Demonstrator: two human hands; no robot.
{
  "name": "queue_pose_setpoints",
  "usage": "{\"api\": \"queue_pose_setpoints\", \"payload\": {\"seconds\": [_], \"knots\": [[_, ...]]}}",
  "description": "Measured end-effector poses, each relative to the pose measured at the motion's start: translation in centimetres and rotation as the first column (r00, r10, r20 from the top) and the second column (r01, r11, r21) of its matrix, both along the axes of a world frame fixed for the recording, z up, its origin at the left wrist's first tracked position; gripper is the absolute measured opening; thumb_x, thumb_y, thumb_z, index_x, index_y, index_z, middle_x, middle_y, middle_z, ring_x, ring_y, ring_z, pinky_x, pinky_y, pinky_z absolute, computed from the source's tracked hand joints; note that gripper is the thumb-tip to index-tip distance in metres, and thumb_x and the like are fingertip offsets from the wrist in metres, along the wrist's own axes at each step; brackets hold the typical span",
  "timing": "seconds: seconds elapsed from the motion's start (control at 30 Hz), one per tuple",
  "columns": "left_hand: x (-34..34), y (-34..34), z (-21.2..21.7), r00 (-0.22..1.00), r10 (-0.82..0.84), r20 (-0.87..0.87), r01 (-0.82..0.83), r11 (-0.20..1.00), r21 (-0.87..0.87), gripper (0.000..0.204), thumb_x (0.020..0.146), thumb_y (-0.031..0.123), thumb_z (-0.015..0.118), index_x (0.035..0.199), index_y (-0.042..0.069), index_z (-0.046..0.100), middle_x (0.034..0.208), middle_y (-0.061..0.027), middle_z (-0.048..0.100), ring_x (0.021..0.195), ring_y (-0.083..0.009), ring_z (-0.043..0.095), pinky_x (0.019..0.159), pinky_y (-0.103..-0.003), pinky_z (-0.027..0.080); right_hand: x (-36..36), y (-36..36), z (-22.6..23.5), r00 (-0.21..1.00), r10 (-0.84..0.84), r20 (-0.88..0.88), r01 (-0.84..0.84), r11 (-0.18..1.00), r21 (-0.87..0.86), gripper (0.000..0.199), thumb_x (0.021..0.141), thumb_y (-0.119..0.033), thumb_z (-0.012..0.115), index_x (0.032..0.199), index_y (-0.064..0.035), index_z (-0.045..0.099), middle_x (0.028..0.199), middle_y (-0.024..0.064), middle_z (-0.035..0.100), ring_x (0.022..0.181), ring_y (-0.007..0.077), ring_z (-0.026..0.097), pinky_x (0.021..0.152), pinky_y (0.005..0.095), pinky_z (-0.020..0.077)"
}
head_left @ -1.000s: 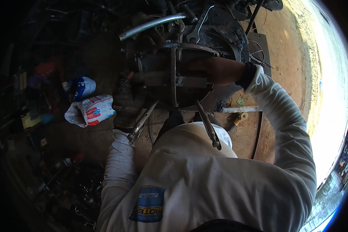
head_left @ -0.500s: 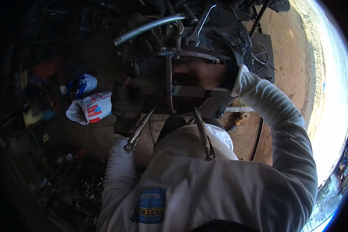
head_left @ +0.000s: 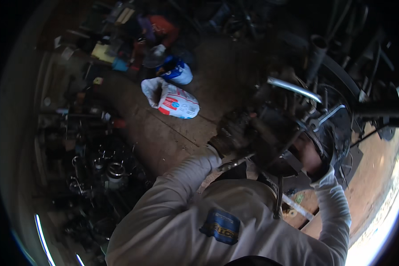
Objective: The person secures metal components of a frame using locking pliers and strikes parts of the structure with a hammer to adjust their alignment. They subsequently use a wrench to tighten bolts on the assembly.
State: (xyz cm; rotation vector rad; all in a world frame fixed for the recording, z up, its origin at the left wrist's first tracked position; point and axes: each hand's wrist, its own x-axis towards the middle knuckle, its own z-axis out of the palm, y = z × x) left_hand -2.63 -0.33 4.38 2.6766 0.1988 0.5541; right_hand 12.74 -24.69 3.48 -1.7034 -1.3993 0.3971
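In the head view, the gloved left hand (head_left: pixel 232 131) is at the left side of a dark round metal frame (head_left: pixel 293 141). The blurred right hand (head_left: pixel 309 155) reaches inside the frame's right part. I cannot tell whether either hand's fingers grip anything. Beyond lie 1 silver tube (head_left: pixel 295 90) and 1 wrench (head_left: pixel 326 117).

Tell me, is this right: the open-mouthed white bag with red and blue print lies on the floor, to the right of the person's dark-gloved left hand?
The side is wrong: the head view shows the open-mouthed white bag on the floor to the left of the dark-gloved left hand.
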Motion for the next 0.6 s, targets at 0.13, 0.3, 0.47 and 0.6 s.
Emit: {"api": "queue_pose_setpoints", "payload": {"seconds": [0.13,0.3,0.47,0.6], "knots": [[-0.1,-0.5,0.9,0.998,0.019,-0.067,-0.025,0.995,-0.098,0.052,0.064,0.023,0.076,0.111,0.008,0.061,0.113,-0.0167,0.061,0.1,-0.0356,0.062,0.085,-0.044,0.053,-0.1,-0.7,-1.7,0.985,0.062,0.16,-0.045,0.993,-0.108,0.043,0.076,-0.015,0.068,0.118,-0.0037,0.063,0.122,0.0181,0.06,0.117,0.0347,0.054,0.098,0.041,0.044],[-1.1,-0.3,0.5,0.998,0.025,-0.065,-0.03,0.997,-0.072,0.052,0.063,0.021,0.076,0.111,0.008,0.061,0.111,-0.017,0.062,0.099,-0.0375,0.062,0.085,-0.044,0.052,-0.2,0.2,0.0,0.993,0.112,-0.042,-0.108,0.992,0.07,0.038,0.076,-0.012,0.068,0.113,-0.0029,0.066,0.117,0.0179,0.063,0.108,0.0361,0.059,0.092,0.0416,0.0473],[-0.8,-0.5,1.7,0.984,0.035,-0.174,-0.044,0.998,-0.048,0.055,0.065,0.021,0.076,0.116,0.008,0.058,0.113,-0.0178,0.06,0.103,-0.0361,0.06,0.087,-0.044,0.051,0.3,0.4,0.0,0.99,0.138,-0.029,-0.136,0.988,0.075,0.04,0.076,-0.01,0.066,0.115,-0.0004,0.064,0.117,0.0198,0.061,0.109,0.0357,0.058,0.093,0.0411,0.0463],[1.7,-0.7,-0.8,0.982,-0.166,-0.089,0.157,0.982,-0.107,0.045,0.076,0.032,0.07,0.113,0.009,0.057,0.106,-0.0153,0.057,0.098,-0.0334,0.057,0.086,-0.045,0.047,1.3,-2.3,-1.5,0.978,0.121,0.172,-0.049,0.927,-0.372,0.036,0.08,-0.016,0.063,0.113,0.0,0.063,0.116,0.0217,0.059,0.109,0.0365,0.056,0.094,0.0433,0.0442]]}}
